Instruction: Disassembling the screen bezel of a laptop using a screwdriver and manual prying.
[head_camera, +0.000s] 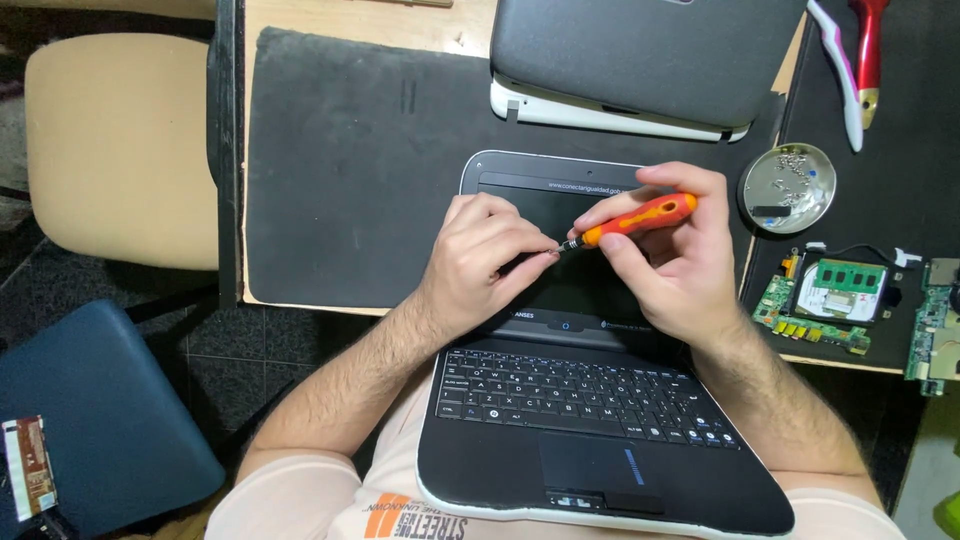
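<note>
The orange screwdriver (640, 220) was gripped by the right hand (672, 262), its tip pinched by the left hand (487, 258); the netbook's screen (545, 250) could have been scratched by a slip.

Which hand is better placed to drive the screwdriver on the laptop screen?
Probably the right hand: it grips the orange-and-red plastic-handled screwdriver. The left hand only pinches at its tip over the small black laptop.

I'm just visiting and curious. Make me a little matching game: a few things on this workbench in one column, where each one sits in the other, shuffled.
Things:
1. screwdriver
2. round metal dish
3. open laptop
4. closed laptop

Places:
A. on the person's lap
B. at the desk's far edge
C. in the right hand
D. right of the laptop screen, holding small screws

Pairs: 1-C, 2-D, 3-A, 4-B
</note>
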